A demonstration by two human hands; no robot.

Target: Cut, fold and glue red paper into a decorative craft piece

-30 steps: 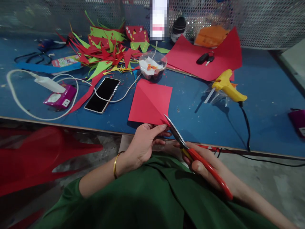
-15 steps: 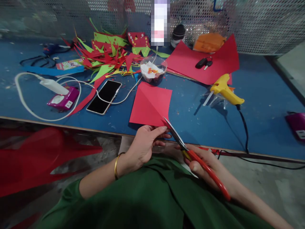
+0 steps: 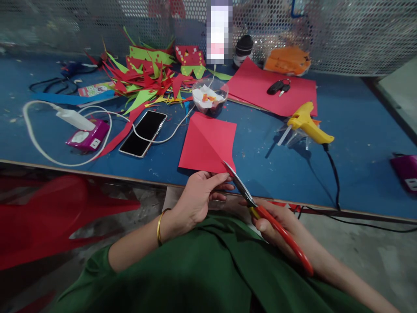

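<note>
Listing, qty. 1: red paper square (image 3: 208,143), on blue tabletop (image 3: 267,171) nr. front edge, approx. ctr. of view; diag. crease runs 11 to 5 o'clock.

Handling (est.): v. light, thin, flexible, prob. stiffer along crease; not slippery; tears or kinks if pulled hard. Best grip: flat pinch at a corner clear of blades, e.g. 8 o'clock, now uncovered.

L hand (image 3: 196,195): thumb-and-finger pinch on 5 o'clock corner. R hand (image 3: 289,217): wrapped round grips of red-handled scissors (image 3: 270,218), blades aimed 10–11 o'clock, tip over same corner, v. close to L fingertips; can't tell if lower blade sits under paper. Scissors (est.): rigid, heavier; hold by handles only.

Markings (clock dirs. from paper): printed packet (image 3: 96,89) at 10, multicol. lettering, too small to read. Black-topped bottle (image 3: 243,51) at 1, label illegible. Smartphone (image 3: 147,128) at 9, dark face, no brand visible. Purple socket adaptor (image 3: 87,139), also 9, farther out, no readable text. Yellow glue gun (image 3: 311,126) at 3, ditto. Upright screen (image 3: 217,32) at 12, pixelated, unreadable.
</note>
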